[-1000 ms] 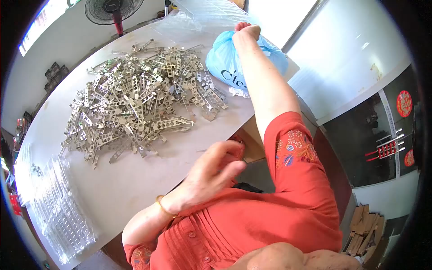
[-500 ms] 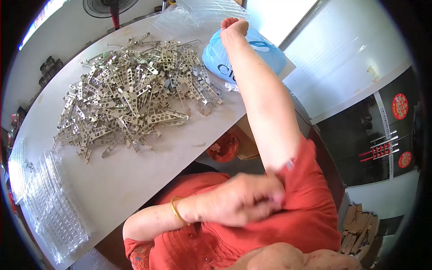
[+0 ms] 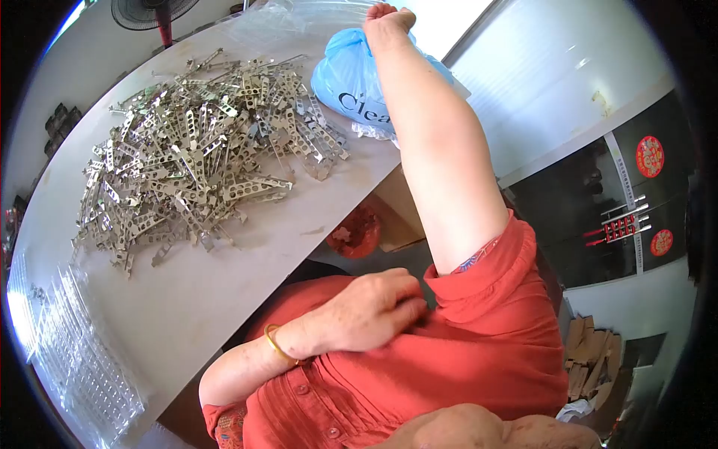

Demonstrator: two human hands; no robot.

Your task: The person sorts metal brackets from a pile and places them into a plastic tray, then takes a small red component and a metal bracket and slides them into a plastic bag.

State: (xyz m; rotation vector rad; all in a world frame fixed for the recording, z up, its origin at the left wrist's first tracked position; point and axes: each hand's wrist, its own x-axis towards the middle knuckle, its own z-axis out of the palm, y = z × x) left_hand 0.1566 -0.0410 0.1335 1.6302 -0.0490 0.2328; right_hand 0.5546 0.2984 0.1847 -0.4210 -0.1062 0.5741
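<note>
Dozens of perforated metal strips [image 3: 187, 161] lie heaped on the table [image 3: 213, 292], perhaps loose for easy picking; beside them is a blue plastic bag [image 3: 345, 78], the right hand [image 3: 389, 24] at its top, fingers curled (grip unclear); the left hand [image 3: 370, 310], fingers bent, nears the right sleeve [image 3: 490, 273], perhaps to reach its cloth; whether it pinches any, I cannot tell.

My left hand [image 3: 374, 310], a gold bangle [image 3: 275, 344] at its wrist, is bent across the front of my red top [image 3: 426, 382], fingers curled and a little blurred near my right sleeve [image 3: 490, 273]. My right arm stretches out over the blue plastic bag [image 3: 344, 75], with the fingers of my right hand [image 3: 389, 19] curled in at the top edge of my view. Beside the bag, a loose heap of perforated metal strips [image 3: 194, 157] lies on the pale table [image 3: 217, 299], and clear plastic packs [image 3: 86, 359] lie at the table's near left end
</note>
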